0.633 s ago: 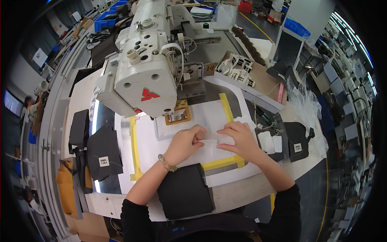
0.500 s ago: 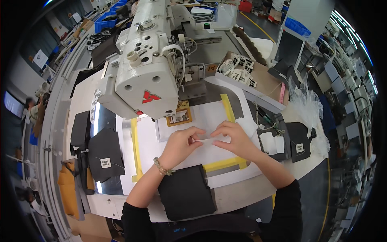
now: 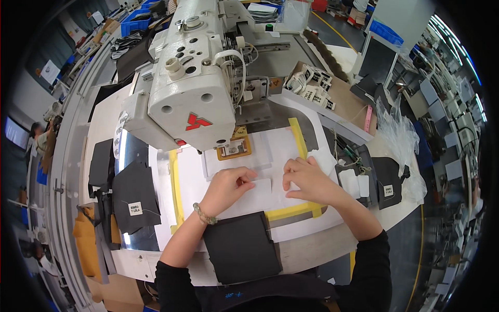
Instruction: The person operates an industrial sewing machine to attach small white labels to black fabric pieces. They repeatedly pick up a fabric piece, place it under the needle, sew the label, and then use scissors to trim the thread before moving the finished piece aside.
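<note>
My left hand (image 3: 236, 184) is closed in a pinch at a small white paper piece (image 3: 263, 187) over the white, yellow-taped sheet (image 3: 192, 197). My right hand (image 3: 296, 179) is to the right of that piece, fingers curled low over the sheet; what they hold, if anything, is unclear. Just beyond both hands lies a clear plastic template with an orange-framed metal plate (image 3: 233, 149), under the white sewing machine head (image 3: 187, 93). A stack of dark grey pieces (image 3: 241, 247) lies below my hands.
Grey pieces (image 3: 135, 192) lie left, above mustard material (image 3: 86, 244). At right are a tray with white cards and tools (image 3: 353, 182), a box of labels (image 3: 332, 119), clear plastic bags (image 3: 395, 135) and another dark piece (image 3: 384, 203). People (image 3: 41, 135) work far left.
My hands, nearly meeting half a second ago, are farther apart: my right hand has moved right, away from the small white piece, and my left hand has shifted slightly left.
</note>
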